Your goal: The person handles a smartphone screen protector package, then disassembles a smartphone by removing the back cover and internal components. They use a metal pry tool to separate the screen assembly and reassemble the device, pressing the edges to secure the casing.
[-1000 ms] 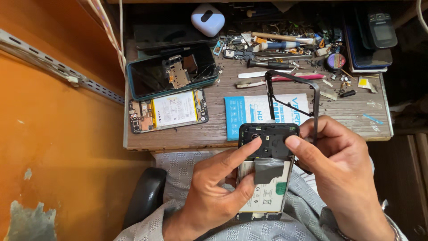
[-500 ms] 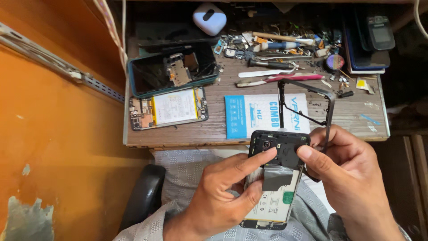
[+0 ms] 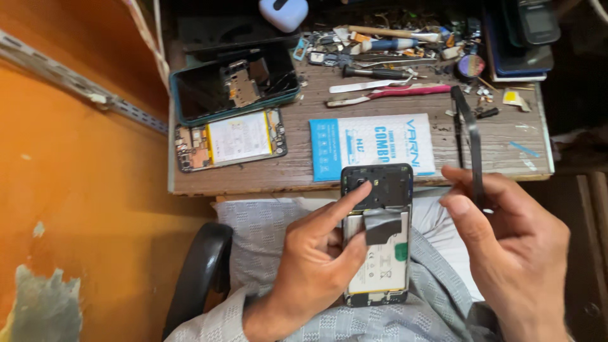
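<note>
Since a moment ago, my right hand has pulled away to the right edge of the opened phone, lifting the thin black frame clear of it; that hand pinches the frame's lower end between thumb and fingers. My left hand grips the phone at centre frame, over my lap, index fingertip resting by the camera opening, thumb on the grey tape over the white battery. Beyond, on the wooden table, lies a blue and white packet. Further left sit a second bare phone body and a teal-rimmed phone shell. Tools crowd the upper middle.
</note>
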